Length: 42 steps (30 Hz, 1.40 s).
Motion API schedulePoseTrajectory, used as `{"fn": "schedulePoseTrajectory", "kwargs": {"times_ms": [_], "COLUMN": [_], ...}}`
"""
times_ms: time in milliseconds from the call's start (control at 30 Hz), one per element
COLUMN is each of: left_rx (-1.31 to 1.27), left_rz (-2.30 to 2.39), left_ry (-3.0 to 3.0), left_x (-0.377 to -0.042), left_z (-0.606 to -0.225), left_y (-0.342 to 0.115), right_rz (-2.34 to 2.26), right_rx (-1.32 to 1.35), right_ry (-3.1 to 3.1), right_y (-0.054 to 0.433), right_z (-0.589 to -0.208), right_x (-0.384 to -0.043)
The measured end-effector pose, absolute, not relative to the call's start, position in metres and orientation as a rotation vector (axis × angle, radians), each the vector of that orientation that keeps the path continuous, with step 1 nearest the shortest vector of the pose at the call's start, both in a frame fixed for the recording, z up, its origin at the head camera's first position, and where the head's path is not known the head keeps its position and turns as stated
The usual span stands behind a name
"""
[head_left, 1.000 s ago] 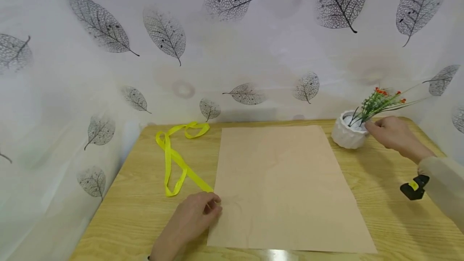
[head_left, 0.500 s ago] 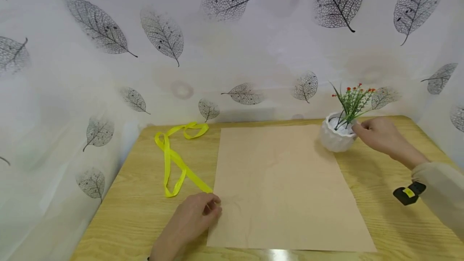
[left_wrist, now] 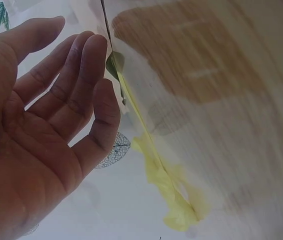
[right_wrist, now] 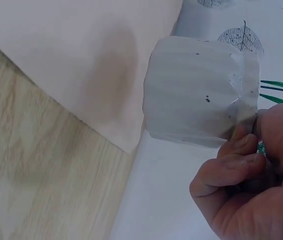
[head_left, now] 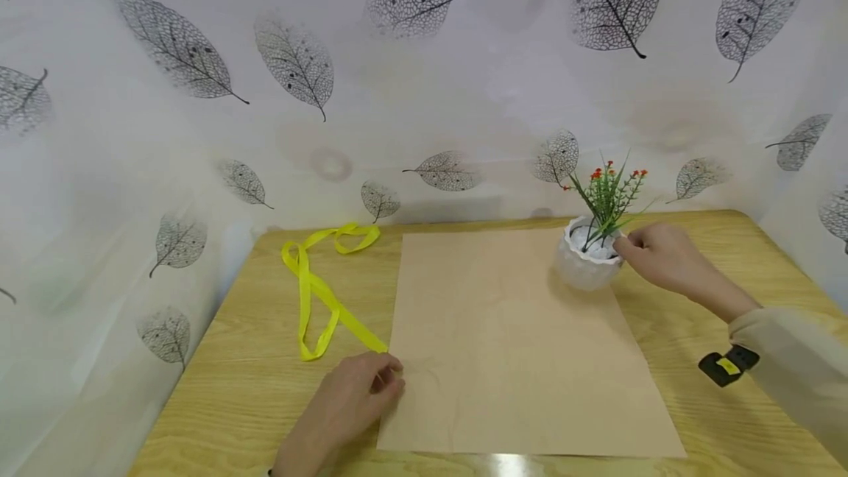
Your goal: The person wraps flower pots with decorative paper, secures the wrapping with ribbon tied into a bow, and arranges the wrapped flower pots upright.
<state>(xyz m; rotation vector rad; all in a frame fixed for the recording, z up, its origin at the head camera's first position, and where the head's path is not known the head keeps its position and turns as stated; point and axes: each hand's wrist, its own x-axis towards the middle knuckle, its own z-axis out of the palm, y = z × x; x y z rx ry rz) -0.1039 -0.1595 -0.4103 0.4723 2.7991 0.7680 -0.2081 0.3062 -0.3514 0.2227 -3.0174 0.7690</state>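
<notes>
My right hand [head_left: 665, 256] pinches the rim of a white flowerpot [head_left: 588, 263] between thumb and curled fingers. Green stems with small red flowers [head_left: 606, 193] stand up from the pot's white filling. The pot hangs over the far right corner of a sheet of brown paper [head_left: 517, 344], a shadow under it; the right wrist view shows its ridged side [right_wrist: 196, 90]. My left hand [head_left: 351, 396] rests at the paper's left edge, fingers loosely bent around nothing in the left wrist view. Right by its fingertips ends a yellow ribbon [head_left: 305, 293].
The paper lies flat on a wooden table [head_left: 232, 389], with the ribbon looped on the wood to its left. A pale cloth [head_left: 424, 94] printed with dark leaves stands behind the table and at both sides. A black strap with a buckle [head_left: 729, 365] hangs at my right sleeve.
My right hand has carried the flowerpot leftward from the table's right side to over the paper's corner, and the pot has come more upright. My left hand has stayed in place.
</notes>
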Motion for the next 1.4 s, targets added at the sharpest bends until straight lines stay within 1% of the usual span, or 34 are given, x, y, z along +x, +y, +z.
{"fn": "schedulePoseTrajectory", "kwargs": {"times_ms": [767, 1400], "left_rx": [0.492, 0.481], "left_rz": [0.78, 0.778], "left_ry": [2.792, 2.818], "left_x": [-0.105, -0.101], "left_z": [-0.41, -0.409], "left_y": [-0.163, -0.165], "right_rz": [0.88, 0.946], "right_rx": [0.416, 0.42], "right_ry": [-2.986, -2.965], "right_y": [0.25, 0.225], "right_z": [-0.369, -0.376], "right_x": [-0.204, -0.203]}}
